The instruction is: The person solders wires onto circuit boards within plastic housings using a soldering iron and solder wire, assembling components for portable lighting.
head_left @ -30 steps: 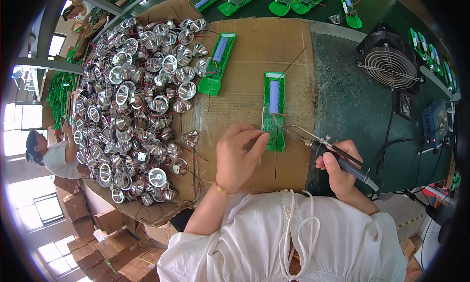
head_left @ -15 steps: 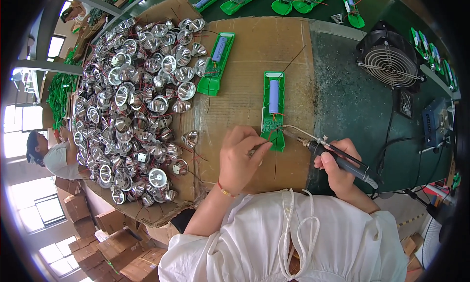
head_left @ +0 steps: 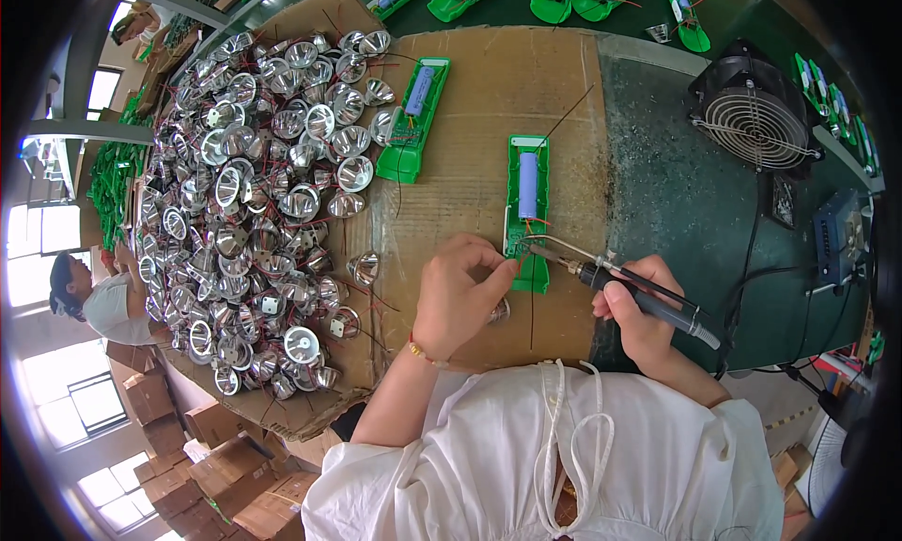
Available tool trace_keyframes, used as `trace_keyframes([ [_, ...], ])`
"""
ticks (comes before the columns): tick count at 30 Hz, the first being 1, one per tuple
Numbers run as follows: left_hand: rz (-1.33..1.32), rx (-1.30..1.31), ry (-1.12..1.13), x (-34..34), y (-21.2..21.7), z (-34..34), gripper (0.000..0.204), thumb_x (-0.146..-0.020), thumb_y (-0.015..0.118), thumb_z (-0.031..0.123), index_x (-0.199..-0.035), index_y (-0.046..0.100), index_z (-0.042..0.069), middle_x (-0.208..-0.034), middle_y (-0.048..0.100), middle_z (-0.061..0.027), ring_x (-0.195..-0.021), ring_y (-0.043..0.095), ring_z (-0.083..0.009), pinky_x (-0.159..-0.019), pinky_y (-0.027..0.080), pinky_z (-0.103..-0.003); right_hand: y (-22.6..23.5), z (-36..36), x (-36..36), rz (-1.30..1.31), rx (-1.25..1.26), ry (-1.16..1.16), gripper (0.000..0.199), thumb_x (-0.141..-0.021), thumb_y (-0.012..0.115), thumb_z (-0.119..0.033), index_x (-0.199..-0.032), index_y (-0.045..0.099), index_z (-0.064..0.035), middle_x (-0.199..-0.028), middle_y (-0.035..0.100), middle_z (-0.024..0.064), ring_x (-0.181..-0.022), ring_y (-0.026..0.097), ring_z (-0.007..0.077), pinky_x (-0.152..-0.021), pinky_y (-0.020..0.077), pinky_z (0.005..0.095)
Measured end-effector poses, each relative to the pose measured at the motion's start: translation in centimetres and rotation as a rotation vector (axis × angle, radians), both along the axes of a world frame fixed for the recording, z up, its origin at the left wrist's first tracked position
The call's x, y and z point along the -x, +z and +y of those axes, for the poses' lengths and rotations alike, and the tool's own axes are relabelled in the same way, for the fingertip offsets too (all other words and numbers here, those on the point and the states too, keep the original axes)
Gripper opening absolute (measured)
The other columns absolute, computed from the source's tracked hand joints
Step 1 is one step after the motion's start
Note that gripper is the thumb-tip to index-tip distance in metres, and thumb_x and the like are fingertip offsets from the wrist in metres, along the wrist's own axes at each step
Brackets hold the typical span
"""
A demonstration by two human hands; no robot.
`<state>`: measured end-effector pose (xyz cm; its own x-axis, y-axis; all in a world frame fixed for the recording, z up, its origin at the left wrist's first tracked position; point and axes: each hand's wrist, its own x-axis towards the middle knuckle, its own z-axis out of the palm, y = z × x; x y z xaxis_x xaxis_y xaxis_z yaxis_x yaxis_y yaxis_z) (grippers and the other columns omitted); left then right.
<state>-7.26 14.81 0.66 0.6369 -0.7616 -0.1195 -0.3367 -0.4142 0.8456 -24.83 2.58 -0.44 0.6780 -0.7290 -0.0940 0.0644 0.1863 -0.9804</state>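
Left hand (head_left: 460, 292) pinches, contents unclear, lower left of the central green casing (head_left: 537, 277). Rightward, right hand (head_left: 641, 308) grips soldering iron (head_left: 594, 276).

The left hand (head_left: 460, 292) partly hides a silver reflector (head_left: 503, 311); the end of the red wire (head_left: 523, 261) at its fingers (head_left: 502, 280) is too small to tell. Whether the soldering iron (head_left: 648, 306) touches the circuit board (head_left: 516, 244) is unclear. A white fan (head_left: 828, 466) is cut off.

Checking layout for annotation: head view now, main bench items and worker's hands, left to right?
Pile of silver reflectors → left hand → green casing with blue-violet cell → right hand → black fan with wire guard → blue box.
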Motion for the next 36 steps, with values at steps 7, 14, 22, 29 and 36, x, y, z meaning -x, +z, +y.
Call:
trace_keyframes([
  [7,-0.011,0.004,0.006,0.1,-0.2,0.0,0.014,-0.073,0.067,0.013,-0.07,0.064,-0.001,-0.079,0.059,-0.0103,-0.071,0.057,-0.0213,-0.063,0.045,-0.03,-0.6,-0.2,0.1,0.013,-0.042,0.03,0.014,-0.083,0.059,-0.007,-0.083,0.048,0.0008,-0.068,0.061,0.0101,-0.058,0.058,0.0109,-0.052,0.0489,0.0234],
  [14,0.043,0.007,0.028,0.0,0.0,0.0,0.015,-0.073,0.067,0.013,-0.069,0.064,-0.001,-0.078,0.059,-0.0101,-0.069,0.056,-0.0207,-0.062,0.045,-0.03,-0.7,-0.1,0.7,-0.019,-0.06,-0.053,0.013,-0.084,0.056,-0.006,-0.087,0.046,0.0002,-0.066,0.06,0.0107,-0.056,0.058,0.012,-0.051,0.0483,0.0236],
  [22,-0.015,0.011,0.001,0.1,-0.2,0.1,0.012,-0.072,0.067,0.011,-0.072,0.063,0.0,-0.074,0.058,-0.0102,-0.069,0.056,-0.0219,-0.063,0.044,-0.03,-0.6,-0.8,1.5,-0.011,0.022,-0.106,0.018,-0.083,0.057,-0.012,-0.086,0.043,-0.0025,-0.064,0.057,0.0101,-0.05,0.055,0.013,-0.046,0.0443,0.0224],
  [29,-0.036,-0.113,-0.001,1.0,1.3,0.7,0.014,-0.074,0.068,0.013,-0.074,0.064,-0.001,-0.062,0.063,-0.0076,-0.053,0.06,-0.0108,-0.05,0.046,-0.024,-1.4,-3.5,4.5,-0.042,0.105,-0.236,0.014,-0.083,0.059,-0.005,-0.086,0.047,0.001,-0.067,0.059,0.01,-0.056,0.057,0.0114,-0.051,0.0475,0.0224],
  [36,-0.266,-0.138,-0.087,-3.5,4.0,-8.9,0.022,-0.077,0.056,0.017,-0.06,0.059,0.002,-0.047,0.054,-0.0088,-0.04,0.053,-0.0165,-0.043,0.04,-0.032,-1.8,-5.1,4.2,0.037,0.057,-0.239,0.012,-0.082,0.059,-0.004,-0.085,0.048,0.0018,-0.068,0.06,0.0103,-0.059,0.059,0.0122,-0.055,0.0495,0.0253],
])
